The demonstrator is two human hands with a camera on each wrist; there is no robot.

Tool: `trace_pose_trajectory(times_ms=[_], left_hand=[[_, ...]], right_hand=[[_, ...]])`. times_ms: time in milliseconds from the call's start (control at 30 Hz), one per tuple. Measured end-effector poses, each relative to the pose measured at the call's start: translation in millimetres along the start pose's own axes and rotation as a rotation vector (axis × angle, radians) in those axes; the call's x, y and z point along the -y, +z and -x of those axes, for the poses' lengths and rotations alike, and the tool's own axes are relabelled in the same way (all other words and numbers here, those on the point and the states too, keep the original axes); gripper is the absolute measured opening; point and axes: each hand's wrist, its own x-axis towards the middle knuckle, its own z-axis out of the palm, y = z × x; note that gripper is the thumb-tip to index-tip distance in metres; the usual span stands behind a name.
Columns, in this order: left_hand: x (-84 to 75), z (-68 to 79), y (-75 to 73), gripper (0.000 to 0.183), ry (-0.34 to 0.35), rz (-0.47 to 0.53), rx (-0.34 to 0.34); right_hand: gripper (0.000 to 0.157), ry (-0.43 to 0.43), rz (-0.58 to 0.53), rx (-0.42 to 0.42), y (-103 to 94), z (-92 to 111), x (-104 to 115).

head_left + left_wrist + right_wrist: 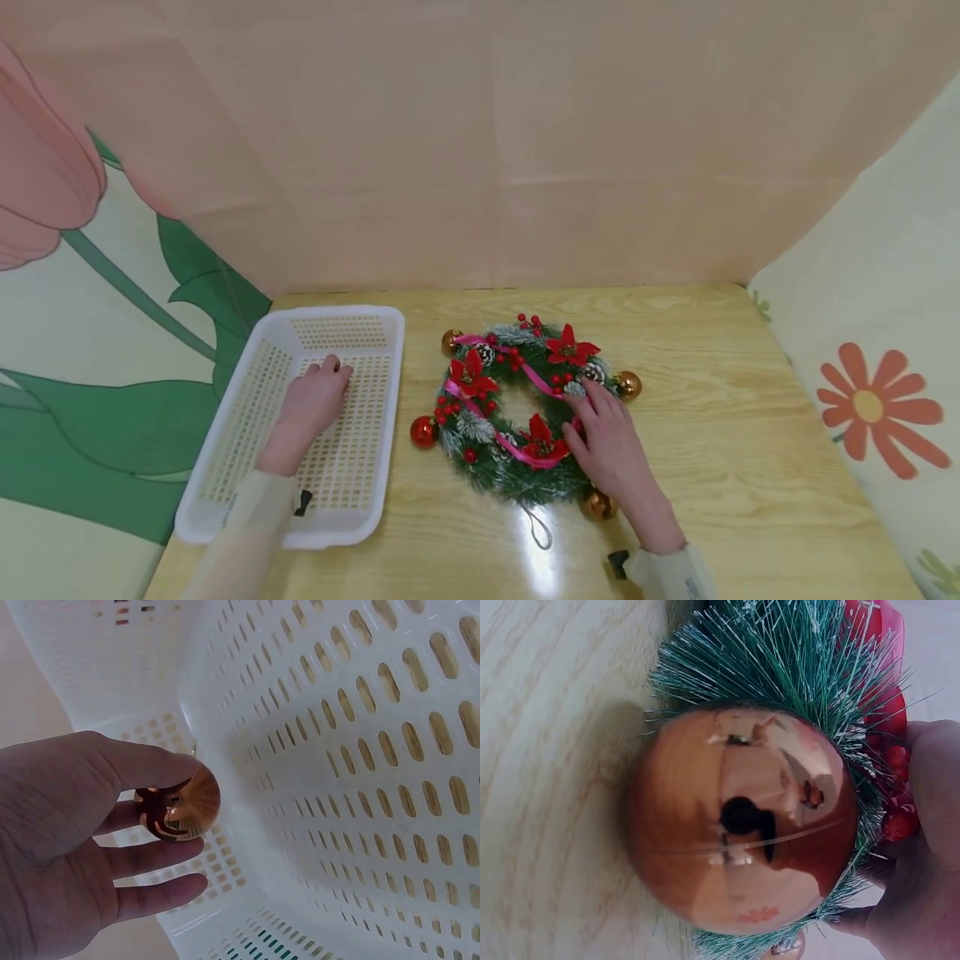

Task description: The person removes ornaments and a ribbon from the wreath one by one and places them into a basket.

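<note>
Inside the white plastic basket (396, 375), my left hand (318, 400) pinches a shiny copper-coloured ball ornament (187, 802) between thumb and fingers; the left wrist view shows it close to the slotted wall. My right hand (611, 442) rests on the right side of a green Christmas wreath (487, 475), fingers spread over the greenery and some fingertips partly hidden. The wreath lies flat, carrying red flowers (472, 375), red berries, pinecones and a pink ribbon (513, 450). A copper ball (742, 825) at its edge fills much of the right wrist view.
A red ball (423, 432) and gold balls (627, 384) sit around the wreath's rim. A thin cord loop (540, 532) extends from its near side onto the wooden table (735, 433). Beyond the table hangs a plain backdrop (495, 150), with flower-printed panels on both sides.
</note>
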Motion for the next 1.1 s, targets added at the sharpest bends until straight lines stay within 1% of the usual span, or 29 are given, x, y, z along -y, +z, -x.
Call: trace_pose_trajectory(times_ms=[100,333,533,633,800,1033,1100], left_hand=[[0.6,-0.8,2.2,0.012,-0.014,-0.002,0.045],[1.2,-3.6,4.8,0.015,-0.018,0.004,0.073],[0.7,-3.2,8.8,0.016,-0.033,-0.002,0.122],[0.7,-1.7,9.4,0.014,-0.031,-0.001,0.121],[0.2,-1.1,5.9,0.011,-0.022,0.027,0.088],[-3.0,0.2,-5.3,0.049,-0.026,0.063,0.092],[-5.0,2.3,-10.3,0.051,-0.031,0.066,0.082]], right_hand=[[0.041,0.0,-0.003,0.003,-0.1,-0.4,0.2],[0.039,-0.006,0.004,-0.002,-0.1,-1.0,-1.3],[0.038,-0.016,0.0,-0.015,0.4,-1.2,-2.4],[0.038,-0.018,-0.004,-0.02,0.7,-1.4,-2.5],[0.038,-0.017,-0.007,-0.024,0.8,-0.9,-2.4],[0.038,-0.015,-0.009,-0.026,2.6,0.2,-3.0],[0.038,-0.017,-0.008,-0.026,3.1,0.5,-3.1]])
